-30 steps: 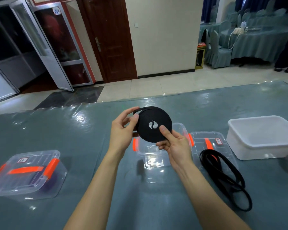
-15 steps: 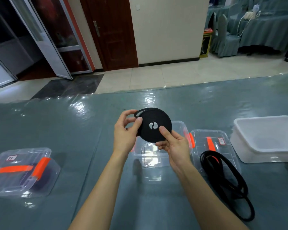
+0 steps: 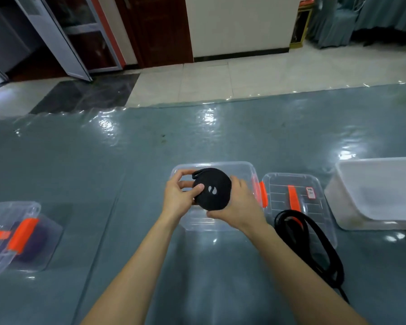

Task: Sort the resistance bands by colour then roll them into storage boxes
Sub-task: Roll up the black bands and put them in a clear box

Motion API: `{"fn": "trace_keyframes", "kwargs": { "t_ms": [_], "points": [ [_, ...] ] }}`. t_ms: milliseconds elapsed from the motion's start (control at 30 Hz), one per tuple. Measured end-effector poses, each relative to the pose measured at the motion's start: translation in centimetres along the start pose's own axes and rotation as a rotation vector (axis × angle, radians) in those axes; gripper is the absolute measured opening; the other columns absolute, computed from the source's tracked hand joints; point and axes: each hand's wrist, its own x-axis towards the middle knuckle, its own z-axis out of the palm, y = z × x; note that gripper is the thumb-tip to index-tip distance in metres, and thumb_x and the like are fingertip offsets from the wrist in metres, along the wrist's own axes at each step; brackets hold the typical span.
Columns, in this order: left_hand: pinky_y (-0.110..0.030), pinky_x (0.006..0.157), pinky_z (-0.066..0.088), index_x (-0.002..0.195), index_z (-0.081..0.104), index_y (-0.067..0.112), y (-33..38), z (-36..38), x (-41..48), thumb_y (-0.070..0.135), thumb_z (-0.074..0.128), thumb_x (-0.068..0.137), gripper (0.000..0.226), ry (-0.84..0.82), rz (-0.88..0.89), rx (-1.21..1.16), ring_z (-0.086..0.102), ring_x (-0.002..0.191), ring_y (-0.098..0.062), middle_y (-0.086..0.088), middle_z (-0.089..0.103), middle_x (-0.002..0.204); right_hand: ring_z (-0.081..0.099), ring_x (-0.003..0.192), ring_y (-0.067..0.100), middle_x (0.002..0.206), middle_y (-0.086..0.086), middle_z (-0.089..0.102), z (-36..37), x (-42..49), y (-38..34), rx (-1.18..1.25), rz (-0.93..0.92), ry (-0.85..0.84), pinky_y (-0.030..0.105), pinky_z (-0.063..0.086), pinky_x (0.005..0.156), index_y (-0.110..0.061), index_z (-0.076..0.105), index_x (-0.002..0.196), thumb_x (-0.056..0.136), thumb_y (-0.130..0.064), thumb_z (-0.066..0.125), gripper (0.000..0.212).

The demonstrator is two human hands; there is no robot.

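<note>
Two hands over grey tabletop [image 3: 127, 231], above open clear storage box [image 3: 249, 170]. Left hand [image 3: 177, 199] and right hand [image 3: 240, 205] pinching rolled black resistance band [image 3: 212, 192] by its rim. Advice: lower flat, keep loose tail [image 3: 197, 174] tucked, release together.

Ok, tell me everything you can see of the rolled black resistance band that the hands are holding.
The rolled black resistance band is wound into a tight flat disc, matte and rubbery-looking, with a small white logo on its face. Its loose end forms a small loop at the upper left edge. The left hand and right hand grip it from either side, over the open clear plastic storage box.
</note>
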Motion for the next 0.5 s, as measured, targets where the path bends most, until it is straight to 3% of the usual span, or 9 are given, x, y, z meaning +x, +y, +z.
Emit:
{"fn": "trace_keyframes", "kwargs": {
  "t_ms": [67, 133, 200, 333, 400, 500],
  "points": [
    [-0.053, 0.074, 0.07, 0.121, 0.072, 0.03, -0.8, 0.5, 1.3, 0.002, 0.084, 0.091, 0.042, 0.003, -0.048, 0.035, 0.081, 0.095, -0.035, -0.014, 0.081, 0.105, 0.066, 0.098, 0.023, 0.127, -0.001, 0.049, 0.4, 1.5, 0.0, -0.122, 0.016, -0.048, 0.039, 0.059, 0.079, -0.022, 0.046, 0.139, 0.055, -0.053, 0.096, 0.102],
    [-0.055, 0.077, 0.069, 0.124, 0.07, 0.026, -1.7, 1.0, 2.5, 0.001, 0.083, 0.092, 0.042, -0.002, -0.11, 0.064, 0.081, 0.097, -0.036, -0.016, 0.078, 0.104, 0.063, 0.085, 0.023, 0.12, 0.0, 0.044, 1.2, 3.0, 0.4, -0.229, 0.053, -0.085, 0.034, 0.052, 0.064, -0.017, 0.046, 0.127, 0.052, -0.054, 0.095, 0.096],
    [-0.053, 0.078, 0.069, 0.128, 0.069, 0.021, -2.6, 1.4, 3.6, -0.001, 0.081, 0.094, 0.043, -0.012, -0.185, 0.101, 0.08, 0.096, -0.037, -0.018, 0.076, 0.102, 0.062, 0.082, 0.024, 0.118, 0.002, 0.041, 2.2, 4.3, 1.0, -0.297, 0.09, -0.145, 0.033, 0.048, 0.06, -0.015, 0.044, 0.12, 0.051, -0.054, 0.095, 0.094],
    [-0.058, 0.087, 0.066, 0.137, 0.064, 0.012, -4.9, 2.3, 6.0, -0.011, 0.078, 0.092, 0.052, -0.055, -0.383, 0.147, 0.076, 0.098, -0.041, -0.023, 0.075, 0.108, 0.067, 0.099, 0.03, 0.122, 0.007, 0.04, 4.5, 6.9, 2.2, -0.339, 0.14, -0.258, 0.038, 0.058, 0.077, -0.008, 0.045, 0.131, 0.055, -0.056, 0.096, 0.103],
    [-0.062, 0.095, 0.063, 0.138, 0.065, 0.014, -6.3, 2.5, 7.2, -0.013, 0.079, 0.089, 0.058, -0.052, -0.433, 0.261, 0.075, 0.106, -0.041, -0.028, 0.075, 0.12, 0.067, 0.104, 0.031, 0.125, 0.009, 0.041, 5.6, 7.9, 2.8, -0.378, 0.164, -0.312, 0.036, 0.055, 0.078, -0.005, 0.044, 0.135, 0.056, -0.054, 0.098, 0.107],
    [-0.059, 0.093, 0.064, 0.137, 0.068, 0.014, -8.0, 2.8, 8.7, -0.012, 0.082, 0.086, 0.058, -0.044, -0.459, 0.401, 0.076, 0.105, -0.038, -0.025, 0.076, 0.123, 0.066, 0.105, 0.029, 0.125, 0.011, 0.04, 7.2, 9.0, 3.6, -0.452, 0.171, -0.384, 0.035, 0.054, 0.082, -0.004, 0.043, 0.14, 0.058, -0.054, 0.097, 0.111]
  ]
}}
